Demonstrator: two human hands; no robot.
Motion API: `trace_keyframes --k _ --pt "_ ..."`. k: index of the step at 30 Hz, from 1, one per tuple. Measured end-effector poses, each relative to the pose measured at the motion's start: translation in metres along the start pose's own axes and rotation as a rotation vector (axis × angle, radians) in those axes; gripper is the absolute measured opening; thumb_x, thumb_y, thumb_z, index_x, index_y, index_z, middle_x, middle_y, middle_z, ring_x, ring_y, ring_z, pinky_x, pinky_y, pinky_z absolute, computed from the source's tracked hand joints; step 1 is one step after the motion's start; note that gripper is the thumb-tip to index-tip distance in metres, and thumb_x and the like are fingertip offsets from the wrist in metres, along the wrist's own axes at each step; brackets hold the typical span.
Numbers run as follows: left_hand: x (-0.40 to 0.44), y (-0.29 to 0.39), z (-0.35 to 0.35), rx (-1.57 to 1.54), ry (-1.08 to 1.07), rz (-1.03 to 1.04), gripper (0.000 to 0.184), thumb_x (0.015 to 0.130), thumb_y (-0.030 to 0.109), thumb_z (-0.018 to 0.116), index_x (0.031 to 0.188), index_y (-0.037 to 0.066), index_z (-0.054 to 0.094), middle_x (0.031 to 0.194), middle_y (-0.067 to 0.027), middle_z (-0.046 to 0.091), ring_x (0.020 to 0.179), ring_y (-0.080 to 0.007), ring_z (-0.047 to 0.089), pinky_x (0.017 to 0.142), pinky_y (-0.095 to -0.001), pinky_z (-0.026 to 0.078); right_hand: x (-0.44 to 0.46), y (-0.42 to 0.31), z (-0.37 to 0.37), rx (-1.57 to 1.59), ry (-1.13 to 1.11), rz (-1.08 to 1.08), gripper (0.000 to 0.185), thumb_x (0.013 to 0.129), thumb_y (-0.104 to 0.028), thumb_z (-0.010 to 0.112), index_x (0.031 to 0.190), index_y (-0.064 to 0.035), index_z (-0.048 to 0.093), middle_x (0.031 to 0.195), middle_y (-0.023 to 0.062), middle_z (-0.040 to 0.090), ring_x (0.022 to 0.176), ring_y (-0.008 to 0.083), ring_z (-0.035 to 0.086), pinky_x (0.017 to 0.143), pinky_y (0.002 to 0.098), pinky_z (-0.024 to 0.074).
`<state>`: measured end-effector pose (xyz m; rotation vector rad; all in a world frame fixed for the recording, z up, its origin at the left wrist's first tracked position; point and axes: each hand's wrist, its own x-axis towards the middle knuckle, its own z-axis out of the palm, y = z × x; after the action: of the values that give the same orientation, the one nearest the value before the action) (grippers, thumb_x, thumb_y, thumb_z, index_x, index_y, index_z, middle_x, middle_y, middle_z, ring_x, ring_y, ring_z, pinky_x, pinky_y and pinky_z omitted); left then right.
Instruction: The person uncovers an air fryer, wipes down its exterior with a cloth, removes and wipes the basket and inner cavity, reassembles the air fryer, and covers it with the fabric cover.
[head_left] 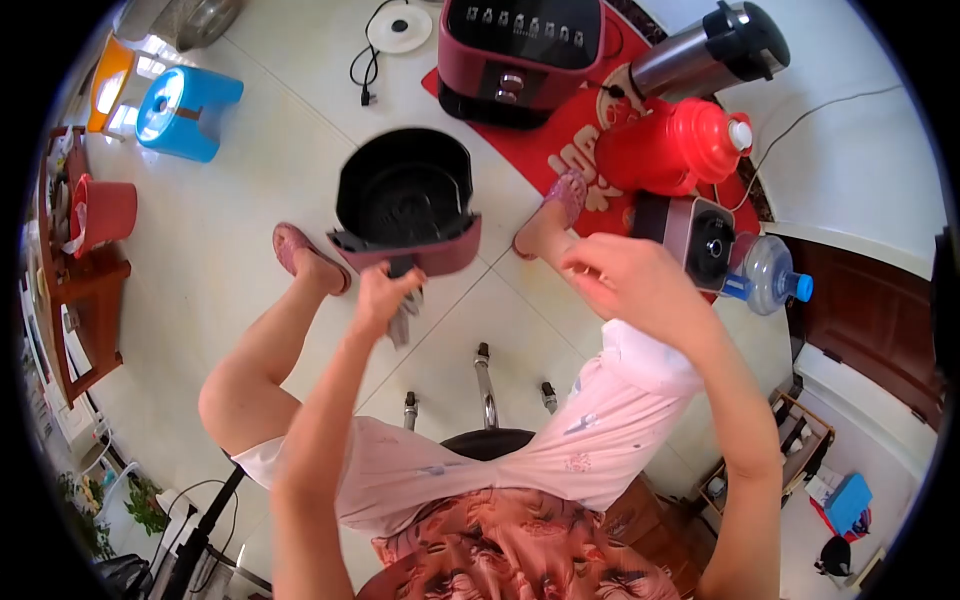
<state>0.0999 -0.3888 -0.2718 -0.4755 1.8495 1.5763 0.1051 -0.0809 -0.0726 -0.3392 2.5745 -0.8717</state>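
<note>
My left hand (pixel 385 293) is closed around the handle of an air fryer basket (pixel 455 250), dark inside with a mauve-red front. The basket is tilted so that its black interior shows. From beneath my fingers hangs a blurred grey piece (pixel 400 325), perhaps cloth; its kind is unclear. My right hand (pixel 635 285) hovers above my right knee, near the rolled white trouser cuff (pixel 650 358), with its fingers curled inward. Its fingertips are mostly hidden, so whatever they may hold cannot be made out. Beyond the basket stands the matching air fryer body (pixel 520 55).
At the right are a steel flask (pixel 690 60), a red thermos (pixel 670 145), and an appliance with a dial (pixel 690 240) beside a water bottle (pixel 768 275). A blue stool (pixel 190 112) and red bin (pixel 105 213) stand left. A white disc (pixel 400 28) and plug cord lie on the floor.
</note>
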Motion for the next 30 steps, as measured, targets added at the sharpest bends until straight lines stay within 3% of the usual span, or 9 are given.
trace_keyframes --k 2,4,8,12,14,26,30 --pt "0.01 0.024 -0.016 0.036 0.001 -0.015 0.016 0.076 0.016 0.071 0.08 0.0 0.069 0.074 -0.0011 0.065 0.062 -0.0076 0.053 0.059 -0.0247 0.042 -0.005 0.006 -0.001 0.073 -0.035 0.066 0.016 0.081 -0.008 0.061 0.097 -0.0034 0.062 0.084 0.0128 0.064 0.076 0.027 0.063 0.069 0.0337 0.0501" --pt "0.017 0.046 -0.032 0.081 0.036 -0.02 0.018 0.074 0.016 0.072 0.08 0.0 0.067 0.073 -0.0019 0.063 0.061 -0.01 0.053 0.056 -0.0263 0.042 -0.005 0.013 0.002 0.155 -0.104 0.156 0.016 0.081 -0.01 0.06 0.096 -0.0032 0.061 0.085 0.0144 0.064 0.08 0.0302 0.063 0.07 0.0353 0.0495" --pt "0.035 0.076 -0.064 0.218 0.049 -0.08 0.022 0.072 0.017 0.073 0.076 0.0 0.061 0.063 -0.0058 0.056 0.051 -0.0142 0.052 0.045 -0.0302 0.043 0.008 0.037 0.029 0.22 -0.135 0.155 0.016 0.082 -0.011 0.059 0.095 -0.0025 0.062 0.085 0.0148 0.066 0.076 0.0281 0.064 0.07 0.0344 0.0499" --pt "0.057 0.064 -0.081 0.192 0.068 -0.03 0.021 0.071 0.016 0.073 0.078 0.0 0.062 0.067 -0.0064 0.059 0.055 -0.0141 0.057 0.049 -0.0288 0.046 0.044 0.053 0.079 0.326 -0.224 0.168 0.017 0.083 -0.012 0.059 0.097 -0.0016 0.063 0.086 0.0135 0.068 0.081 0.0245 0.065 0.074 0.0331 0.0508" --pt "0.066 0.053 -0.087 0.11 0.082 0.006 0.021 0.071 0.016 0.074 0.08 0.0 0.064 0.07 -0.0065 0.062 0.057 -0.0135 0.058 0.051 -0.0281 0.048 0.063 0.063 0.11 0.391 -0.246 0.184 0.017 0.084 -0.009 0.06 0.098 -0.001 0.063 0.085 0.0097 0.067 0.077 0.0179 0.064 0.072 0.0291 0.0503" --pt "0.109 -0.026 -0.11 -0.086 0.151 0.051 0.021 0.076 0.015 0.072 0.089 -0.001 0.066 0.083 -0.0065 0.068 0.065 -0.0091 0.059 0.058 -0.025 0.048 0.116 0.072 0.178 0.458 -0.328 0.278 0.016 0.084 -0.012 0.06 0.098 -0.0043 0.063 0.086 0.0066 0.067 0.08 0.0164 0.062 0.076 0.0292 0.0491" --pt "0.115 -0.041 -0.115 -0.08 0.165 0.076 0.02 0.077 0.013 0.071 0.09 -0.001 0.066 0.087 -0.0076 0.069 0.071 -0.01 0.06 0.063 -0.0259 0.049 0.121 0.069 0.182 0.44 -0.3 0.24 0.016 0.084 -0.011 0.06 0.097 -0.0011 0.063 0.086 0.0122 0.068 0.081 0.021 0.065 0.072 0.0315 0.0512"
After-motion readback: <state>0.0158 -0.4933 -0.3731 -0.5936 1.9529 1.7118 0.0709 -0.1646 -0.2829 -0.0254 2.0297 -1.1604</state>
